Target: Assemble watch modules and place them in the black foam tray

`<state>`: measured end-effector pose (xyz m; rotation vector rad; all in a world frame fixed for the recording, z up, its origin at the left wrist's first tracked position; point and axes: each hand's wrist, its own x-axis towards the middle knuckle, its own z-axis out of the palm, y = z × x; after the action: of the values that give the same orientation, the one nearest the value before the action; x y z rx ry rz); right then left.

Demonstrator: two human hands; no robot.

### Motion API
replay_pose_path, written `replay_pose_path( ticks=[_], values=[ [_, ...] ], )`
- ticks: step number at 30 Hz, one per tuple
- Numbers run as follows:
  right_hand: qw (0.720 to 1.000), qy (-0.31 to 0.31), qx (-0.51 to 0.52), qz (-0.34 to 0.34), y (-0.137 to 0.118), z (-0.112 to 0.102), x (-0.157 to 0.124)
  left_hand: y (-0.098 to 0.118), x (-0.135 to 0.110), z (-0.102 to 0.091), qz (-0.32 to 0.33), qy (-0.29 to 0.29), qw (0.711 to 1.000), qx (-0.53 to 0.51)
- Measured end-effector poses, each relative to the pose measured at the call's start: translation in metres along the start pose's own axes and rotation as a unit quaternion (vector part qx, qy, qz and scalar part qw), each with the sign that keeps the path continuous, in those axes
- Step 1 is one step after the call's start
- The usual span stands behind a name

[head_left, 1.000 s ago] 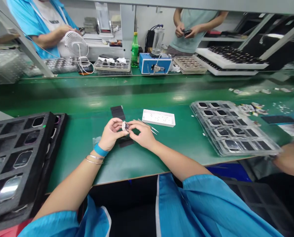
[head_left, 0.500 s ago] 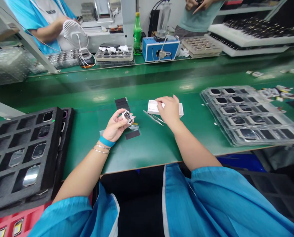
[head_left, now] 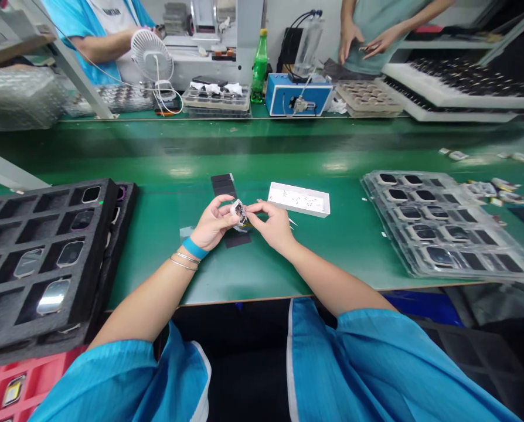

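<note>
In from the front edge of the bench (head_left: 336,252), the left hand (head_left: 213,225) is grasping a watch case (head_left: 239,211), not yet closed, the right hand (head_left: 276,225) is touching it, its grip being unclear, while tiny pieces (head_left: 308,204) are lying boxed.

The right hand (head_left: 274,225) has left the white box (head_left: 326,206), shifting nearer the tabletop's (head_left: 253,275) front edge, fingertips now at the watch case (head_left: 238,210).

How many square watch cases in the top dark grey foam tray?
5: four square watch cases in the right column of the top dark grey foam tray, one to the left of the third from the back. More may lie out of frame.
</note>
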<state>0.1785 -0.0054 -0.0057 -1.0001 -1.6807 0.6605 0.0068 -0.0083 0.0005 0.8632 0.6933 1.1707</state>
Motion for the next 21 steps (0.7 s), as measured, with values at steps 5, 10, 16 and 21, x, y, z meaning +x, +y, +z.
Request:
replay_pose_path(
  ticks=[5, 10, 16, 21],
  values=[
    [0.994, -0.033, -0.083, -0.056, -0.0005, 0.0004, -0.0005, -0.0024, 0.0005, 0.0020, -0.001, 0.019, 1.000, 0.009],
    [0.997, -0.029, -0.044, -0.056, -0.0014, -0.0019, 0.0023, 0.0007, -0.0003, 0.0040, 0.002, 0.012, 1.000, -0.001],
    [0.999, -0.018, -0.005, -0.047, 0.0002, -0.0049, 0.0041, 0.0015, -0.0007, 0.0045, -0.007, -0.004, 1.000, 0.010],
    [1.000, -0.019, -0.008, -0.024, -0.0006, -0.0060, 0.0030, 0.0015, -0.0003, 0.0033, -0.011, -0.010, 1.000, 0.013]
  ],
)
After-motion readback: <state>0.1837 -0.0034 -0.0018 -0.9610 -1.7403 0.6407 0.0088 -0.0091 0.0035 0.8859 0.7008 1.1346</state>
